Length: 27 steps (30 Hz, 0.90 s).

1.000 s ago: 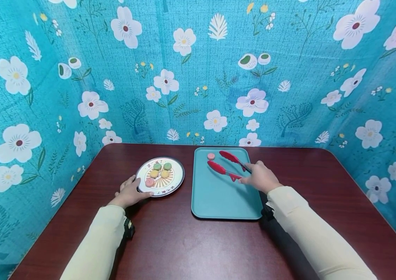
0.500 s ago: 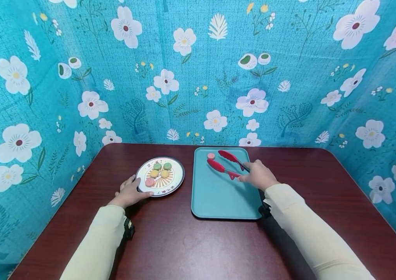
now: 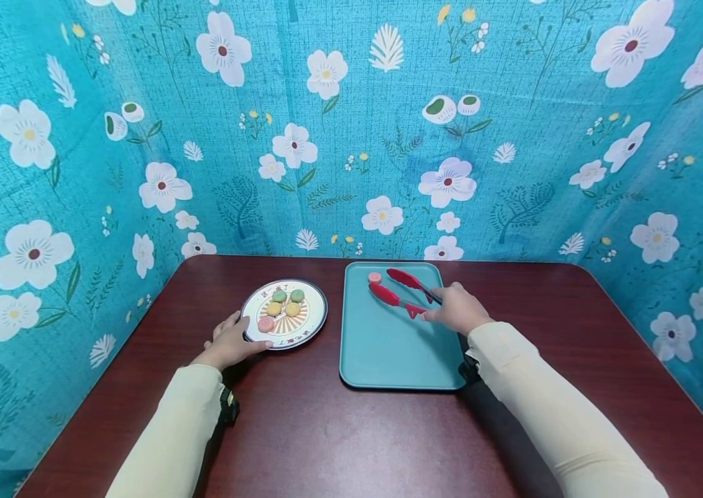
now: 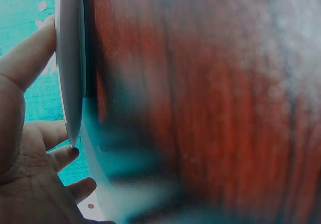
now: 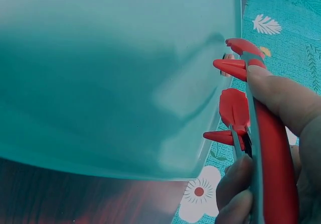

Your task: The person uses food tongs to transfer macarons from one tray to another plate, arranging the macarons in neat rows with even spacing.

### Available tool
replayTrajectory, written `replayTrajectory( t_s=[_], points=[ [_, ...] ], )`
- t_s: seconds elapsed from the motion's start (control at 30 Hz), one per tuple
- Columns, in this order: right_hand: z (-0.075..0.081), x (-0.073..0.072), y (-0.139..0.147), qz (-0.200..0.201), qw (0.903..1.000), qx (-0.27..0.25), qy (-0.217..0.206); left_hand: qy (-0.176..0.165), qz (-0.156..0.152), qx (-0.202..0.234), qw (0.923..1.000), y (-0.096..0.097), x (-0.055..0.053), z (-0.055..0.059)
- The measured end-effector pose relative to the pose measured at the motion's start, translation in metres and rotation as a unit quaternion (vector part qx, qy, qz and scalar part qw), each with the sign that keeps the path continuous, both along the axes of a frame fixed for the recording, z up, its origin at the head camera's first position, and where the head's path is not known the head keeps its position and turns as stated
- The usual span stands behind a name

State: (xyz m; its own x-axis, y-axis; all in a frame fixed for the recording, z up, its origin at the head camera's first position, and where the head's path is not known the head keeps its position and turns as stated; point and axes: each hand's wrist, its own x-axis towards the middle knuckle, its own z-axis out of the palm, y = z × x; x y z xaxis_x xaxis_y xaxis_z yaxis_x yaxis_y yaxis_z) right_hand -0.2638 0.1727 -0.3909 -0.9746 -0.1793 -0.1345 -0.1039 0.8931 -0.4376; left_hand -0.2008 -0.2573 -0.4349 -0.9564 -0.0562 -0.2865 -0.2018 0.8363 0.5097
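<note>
My right hand (image 3: 457,309) grips red tongs (image 3: 384,294) above the blue-green tray (image 3: 397,353). The tongs' arms are spread, with red heads apart near a pink macaron (image 3: 375,278) at the tray's far left corner. In the right wrist view, the thumb lies along the tongs' red handle (image 5: 276,158). My left hand (image 3: 229,344) holds the near left rim of a round white plate (image 3: 310,328), thumb and fingers at its edge. On the plate lie two green macarons (image 3: 288,296), two yellow macarons (image 3: 283,309) and one pink macaron (image 3: 266,324).
Plate and tray stand side by side on a dark red-brown table (image 3: 326,443), with a strip of tabletop between them. A blue flowered cloth (image 3: 339,138) hangs behind the table and along both sides.
My right hand and the tongs have shifted slightly left and away from me, the tongs' heads staying apart. The left hand, plate and macarons look the same.
</note>
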Motion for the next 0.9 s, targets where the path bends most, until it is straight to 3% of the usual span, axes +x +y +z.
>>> replayTrajectory(
  t_s=[0.9],
  points=[
    [0.0021,-0.0092,-0.0094,-0.001,0.9998,0.017,-0.014,-0.004,0.002,0.0,1.0,0.0016,0.0004,0.004]
  ],
)
